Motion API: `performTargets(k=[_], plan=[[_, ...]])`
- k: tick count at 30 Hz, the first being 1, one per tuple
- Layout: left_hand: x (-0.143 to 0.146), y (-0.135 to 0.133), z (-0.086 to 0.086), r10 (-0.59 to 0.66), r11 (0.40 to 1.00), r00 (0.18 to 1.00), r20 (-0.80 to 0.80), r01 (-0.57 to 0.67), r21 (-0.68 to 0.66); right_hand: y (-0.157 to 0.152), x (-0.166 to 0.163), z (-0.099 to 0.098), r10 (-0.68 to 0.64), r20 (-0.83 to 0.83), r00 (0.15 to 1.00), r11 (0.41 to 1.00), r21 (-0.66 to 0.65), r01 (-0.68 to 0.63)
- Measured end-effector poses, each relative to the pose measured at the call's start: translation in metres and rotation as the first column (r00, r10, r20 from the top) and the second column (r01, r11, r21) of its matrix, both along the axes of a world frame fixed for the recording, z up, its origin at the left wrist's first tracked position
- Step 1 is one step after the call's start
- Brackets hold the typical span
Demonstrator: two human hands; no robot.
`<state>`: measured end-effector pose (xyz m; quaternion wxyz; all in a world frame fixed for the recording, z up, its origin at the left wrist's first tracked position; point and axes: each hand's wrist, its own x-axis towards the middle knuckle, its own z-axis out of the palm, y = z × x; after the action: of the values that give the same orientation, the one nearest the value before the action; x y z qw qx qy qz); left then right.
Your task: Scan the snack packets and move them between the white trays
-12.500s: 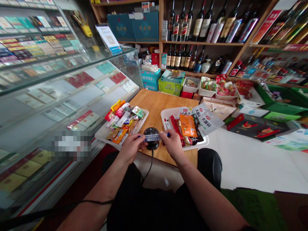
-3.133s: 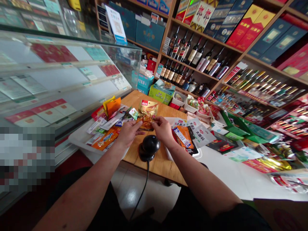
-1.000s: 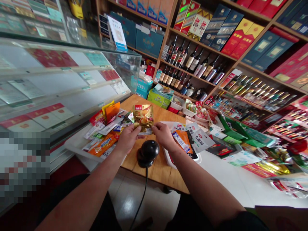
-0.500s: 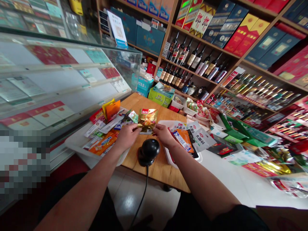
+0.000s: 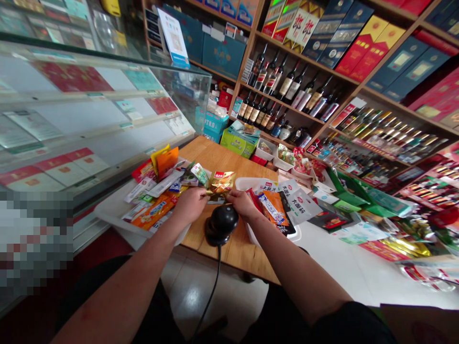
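Before us is the wooden table [image 5: 215, 153], and on it the left tray [image 5: 103, 210] and the right tray [image 5: 297, 235], both loaded with packets [image 5: 150, 215]. Between the trays stands the black device [image 5: 224, 220]. Our left hand [image 5: 193, 203] and our right hand [image 5: 244, 203] are each pinched on one side of the gold pouch [image 5: 222, 181], which we hold tilted over the table, just beyond the device; whether these two touch, we cannot tell. The step in hand, we judge, is presenting the pouch to the device. In our opinion, the next move calls for a flat, steady pouch, both pinches kept at its edges
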<state>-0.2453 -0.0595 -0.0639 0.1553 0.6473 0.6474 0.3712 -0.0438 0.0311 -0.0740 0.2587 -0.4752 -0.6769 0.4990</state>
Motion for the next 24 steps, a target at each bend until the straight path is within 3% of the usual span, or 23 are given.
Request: performTargets(k=[6,12,24], plan=[[0.001,0.001,-0.003,0.019,1.000,0.996,-0.083,-0.020,-0.006,0.002,0.001,0.002,0.035,-0.109,0.993,0.998,-0.054,-0.041],[0.003,0.001,0.002,0.043,0.998,0.999,-0.030,-0.041,0.050,0.003,-0.002,0.006,-0.013,-0.150,0.989,0.995,-0.104,-0.003],[0.010,-0.002,0.007,0.044,0.989,0.999,0.017,-0.046,0.140,-0.001,0.003,0.021,0.029,-0.209,0.978,0.992,0.122,-0.003]])
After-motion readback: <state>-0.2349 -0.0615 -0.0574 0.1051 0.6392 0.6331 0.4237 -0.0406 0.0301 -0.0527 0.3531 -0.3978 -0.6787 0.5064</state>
